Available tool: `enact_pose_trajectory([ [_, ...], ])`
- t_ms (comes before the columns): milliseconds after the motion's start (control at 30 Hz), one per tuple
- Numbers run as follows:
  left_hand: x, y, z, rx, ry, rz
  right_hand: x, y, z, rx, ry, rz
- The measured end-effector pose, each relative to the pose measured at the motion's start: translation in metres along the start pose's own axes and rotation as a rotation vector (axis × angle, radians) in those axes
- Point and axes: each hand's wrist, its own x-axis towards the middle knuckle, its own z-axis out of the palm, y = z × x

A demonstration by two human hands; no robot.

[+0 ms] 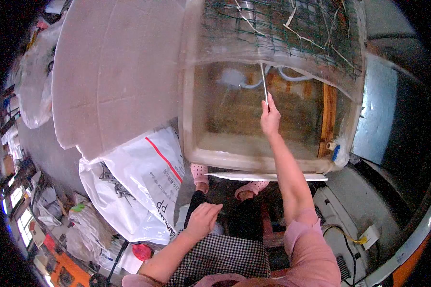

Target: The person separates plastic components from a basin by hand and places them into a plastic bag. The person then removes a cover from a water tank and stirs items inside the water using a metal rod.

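My right hand (pixel 271 117) is stretched out over a large pale tank (pixel 234 160), its fingers wrapped round the near end of a thin silver metal pole (pixel 265 83). The pole runs away from me to the cover at the tank's far side; its far end is hard to make out. Brownish water (pixel 258 119) fills the tank. A pale curved hose (pixel 292 76) lies near its back. Above my lap, my left hand (pixel 203 221) is loosely closed, with nothing visible in it, near a white plastic sack (pixel 134 191).
Green mesh (pixel 282 28) with dry twigs covers the tank's far part. A wooden strip (pixel 327 119) and a blue-handled valve (pixel 336 152) are at its right. A large pale board (pixel 119 71) stands left. A white strip (pixel 268 177) lies along the tank's front, by my pink clogs (pixel 199 173).
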Motion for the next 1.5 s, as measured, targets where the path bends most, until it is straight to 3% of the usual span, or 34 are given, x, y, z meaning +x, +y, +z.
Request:
enact_pose_trajectory([
  [233,-0.001,-0.006,-0.002,0.015,-0.002,0.013,0.015,0.004,0.006,0.030,-0.023,0.016],
  [300,-0.002,-0.009,-0.001,0.022,0.005,0.006,0.024,0.005,0.010,0.078,0.073,-0.130],
  [367,-0.001,-0.009,-0.001,0.014,0.014,-0.001,0.030,0.003,0.007,0.082,0.069,-0.119],
  [467,-0.001,-0.009,0.001,-0.010,0.024,-0.004,0.031,-0.004,-0.001,0.024,0.035,-0.051],
  [533,-0.001,-0.008,0.003,-0.026,0.027,-0.001,0.018,-0.005,-0.009,0.014,-0.082,0.146],
  [700,-0.005,-0.002,0.000,0.014,0.014,-0.009,-0.027,0.014,-0.031,-0.019,-0.046,0.021],
  [800,-0.011,-0.003,-0.003,-0.024,0.029,-0.039,-0.052,0.016,-0.048,0.078,-0.098,0.209],
  [867,-0.015,-0.005,-0.001,-0.015,0.040,-0.027,-0.063,0.021,-0.057,0.054,-0.053,0.072],
  [1100,-0.026,0.017,-0.013,-0.034,0.021,-0.050,-0.102,0.020,-0.110,0.006,-0.119,0.044],
  [1233,-0.048,0.028,-0.020,-0.018,0.012,-0.050,-0.144,0.016,-0.173,-0.256,-0.161,-0.083],
  [1400,-0.074,0.052,-0.038,0.040,0.039,-0.057,-0.199,-0.030,-0.278,-0.276,-0.284,0.164],
  [1467,-0.079,0.071,-0.049,0.056,0.033,-0.074,-0.218,-0.070,-0.322,-0.415,-0.444,0.418],
  [1500,-0.082,0.079,-0.055,0.073,0.017,-0.096,-0.229,-0.075,-0.338,-0.415,-0.447,0.418],
])
